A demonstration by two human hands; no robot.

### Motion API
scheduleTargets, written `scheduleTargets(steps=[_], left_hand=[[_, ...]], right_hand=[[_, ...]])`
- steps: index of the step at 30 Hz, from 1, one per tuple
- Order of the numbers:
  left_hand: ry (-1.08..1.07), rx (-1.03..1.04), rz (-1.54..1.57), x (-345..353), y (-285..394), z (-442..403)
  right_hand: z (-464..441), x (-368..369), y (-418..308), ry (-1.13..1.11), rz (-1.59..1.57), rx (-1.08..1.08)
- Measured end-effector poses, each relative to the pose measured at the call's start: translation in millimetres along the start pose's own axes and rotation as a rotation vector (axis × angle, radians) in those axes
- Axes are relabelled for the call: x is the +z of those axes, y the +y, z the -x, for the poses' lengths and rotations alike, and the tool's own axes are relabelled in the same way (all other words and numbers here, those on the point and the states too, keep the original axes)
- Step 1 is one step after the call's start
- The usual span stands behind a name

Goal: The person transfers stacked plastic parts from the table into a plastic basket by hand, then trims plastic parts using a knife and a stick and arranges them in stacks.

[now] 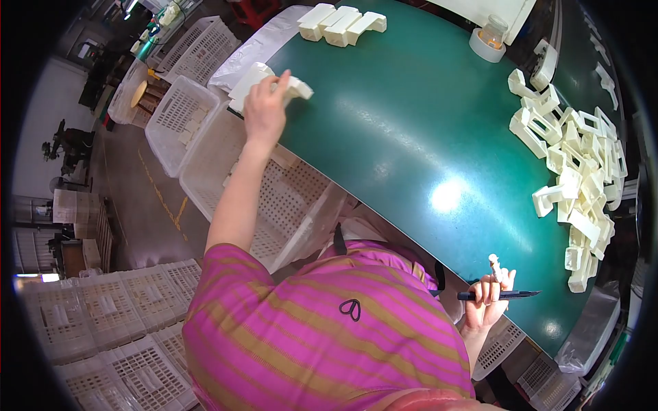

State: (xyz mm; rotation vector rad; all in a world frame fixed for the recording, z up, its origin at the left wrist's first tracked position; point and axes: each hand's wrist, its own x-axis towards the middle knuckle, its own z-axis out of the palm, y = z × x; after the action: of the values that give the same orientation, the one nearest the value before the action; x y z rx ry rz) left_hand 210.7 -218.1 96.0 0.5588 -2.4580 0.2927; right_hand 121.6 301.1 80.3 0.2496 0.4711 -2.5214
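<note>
At the table's left edge my left hand is closed on a white plastic part, with its fingers over the top of it. Right beside that hand, more white plastic parts lie at the corner. My right hand is near the front edge, its fingers wrapped round a craft knife with a dark handle, the pointed blade facing right. One raised finger of this hand has a white covering on it.
White parts stand in a row at the far edge of the green table. A heap of white frames covers the right side. A tape roll holds a small jar. Plastic crates stand at the left.
</note>
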Motion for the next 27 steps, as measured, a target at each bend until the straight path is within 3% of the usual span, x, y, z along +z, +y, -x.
scheduleTargets(steps=[5,6,7,8,9,10,11,12,13,14,15,16,17,21,22,27], left_hand=[[-0.018,-0.041,-0.173,31.5,-49.8,0.9],[-0.059,0.004,-0.217,41.7,-59.9,0.4],[-0.106,-0.014,-0.257,40.5,-58.3,-1.8],[-0.160,-0.014,-0.287,31.9,-49.6,-5.5],[-0.123,-0.037,-0.221,18.4,-24.9,-12.0],[-0.100,-0.067,-0.127,6.7,1.7,-17.3],[-0.097,-0.031,-0.096,2.7,22.9,-26.8],[-0.107,0.056,0.066,-4.6,40.7,-30.0],[-0.114,0.134,0.221,-12.4,59.2,-30.3],[-0.133,0.245,0.351,-20.6,84.9,-36.4],[-0.186,0.315,0.424,-30.4,114.3,-39.3],[-0.216,0.373,0.533,-32.2,140.0,-39.7],[-0.269,0.418,0.593,-37.2,166.8,-37.4],[-0.432,0.500,1.034,-31.7,241.6,-20.5],[-0.498,0.487,1.101,-31.8,254.1,-18.2],[-0.753,0.374,1.288,-26.8,292.2,-8.5]], right_hand=[[-1.1,2.6,-0.1,-0.053,0.079,0.028],[-0.3,5.3,-0.9,0.061,0.182,-0.020],[-0.8,-3.1,-3.8,-0.053,0.281,-0.080],[-4.4,0.8,-11.2,-0.192,0.473,-0.206],[-5.1,10.6,-16.4,-0.130,0.547,-0.367],[-6.8,21.0,-28.1,-0.119,0.804,-0.592],[-11.5,26.9,-53.3,-0.052,1.139,-0.647],[-27.6,32.3,-68.5,-0.041,1.539,-1.009],[-44.9,31.1,-77.4,0.072,1.518,-1.152],[-63.9,31.8,-94.9,0.056,1.713,-1.297],[-85.4,23.3,-107.5,0.079,1.670,-1.202],[-96.9,28.6,-113.7,0.289,2.019,-1.139],[-103.2,35.5,-113.5,0.310,2.270,-1.190],[-130.4,3.6,-105.9,0.300,2.514,-1.010],[-133.5,-3.5,-104.8,0.280,2.496,-1.098],[-87.6,-6.8,-91.7,0.016,2.389,-1.071]])
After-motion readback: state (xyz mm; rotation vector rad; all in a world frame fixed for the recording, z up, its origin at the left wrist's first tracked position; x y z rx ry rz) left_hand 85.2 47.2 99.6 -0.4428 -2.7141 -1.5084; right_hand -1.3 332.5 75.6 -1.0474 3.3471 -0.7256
